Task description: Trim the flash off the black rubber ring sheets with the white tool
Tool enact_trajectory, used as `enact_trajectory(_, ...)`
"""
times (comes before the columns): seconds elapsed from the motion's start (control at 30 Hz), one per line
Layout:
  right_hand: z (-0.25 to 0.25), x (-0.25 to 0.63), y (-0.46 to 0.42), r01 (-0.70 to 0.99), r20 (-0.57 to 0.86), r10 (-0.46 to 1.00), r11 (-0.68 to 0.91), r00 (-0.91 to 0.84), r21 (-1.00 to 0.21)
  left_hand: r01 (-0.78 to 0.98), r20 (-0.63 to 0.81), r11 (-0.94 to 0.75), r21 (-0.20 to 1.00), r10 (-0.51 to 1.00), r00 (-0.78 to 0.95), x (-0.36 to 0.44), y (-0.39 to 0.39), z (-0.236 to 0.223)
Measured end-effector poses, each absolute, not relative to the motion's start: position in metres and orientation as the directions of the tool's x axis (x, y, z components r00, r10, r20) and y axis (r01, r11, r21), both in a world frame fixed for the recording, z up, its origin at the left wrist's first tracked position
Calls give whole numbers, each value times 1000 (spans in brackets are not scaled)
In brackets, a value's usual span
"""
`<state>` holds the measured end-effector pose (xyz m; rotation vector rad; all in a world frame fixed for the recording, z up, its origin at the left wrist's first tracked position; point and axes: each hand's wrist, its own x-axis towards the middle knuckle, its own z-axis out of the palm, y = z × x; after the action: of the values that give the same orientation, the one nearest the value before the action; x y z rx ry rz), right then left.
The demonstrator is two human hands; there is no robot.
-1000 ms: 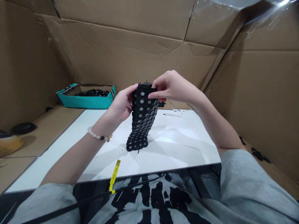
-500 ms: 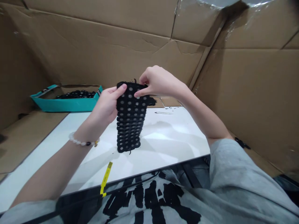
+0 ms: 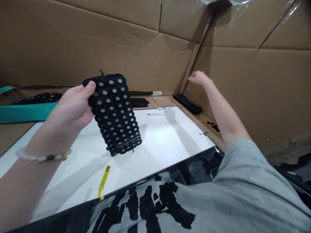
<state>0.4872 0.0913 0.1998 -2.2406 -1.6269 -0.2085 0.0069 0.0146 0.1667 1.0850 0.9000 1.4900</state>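
My left hand (image 3: 71, 106) is shut on the top edge of a black perforated mat (image 3: 114, 113), which hangs tilted over the white board with rows of grey-centred round holes. Its lower end stays above the board or rests on it; I cannot tell which. My right hand (image 3: 198, 78) is raised far from the mat at the back right, next to the cardboard wall. It holds nothing that I can see. Its fingers are partly blurred.
A white board (image 3: 170, 136) lies ahead, with a yellow tag (image 3: 104, 179) at its front edge. A black studded strip (image 3: 187, 103) and small black bits (image 3: 213, 127) lie on the cardboard ledge at right. A teal box (image 3: 24, 113) of black pieces sits at far left.
My right hand has let go of the mat and moved back right to the wall. The mat has swung left and tilted in my left hand. The view has turned right.
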Motion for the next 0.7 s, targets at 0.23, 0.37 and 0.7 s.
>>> enact_trajectory(0.23, 35, 561, 45, 820, 62, 821, -558, 568, -124, -319, 112, -113, 941, 994, -21, 4, 23, 162)
enact_trajectory(0.37, 13, 578, 43, 840, 34, 843, -529, 536, -124, -315, 89, -79, 946, 996, 19, 3, 24, 159)
enact_trajectory(0.7, 32, 598, 50, 878, -8, 884, -465, 467, -113, -345, 79, -59, 937, 996, 45, 2, 25, 161)
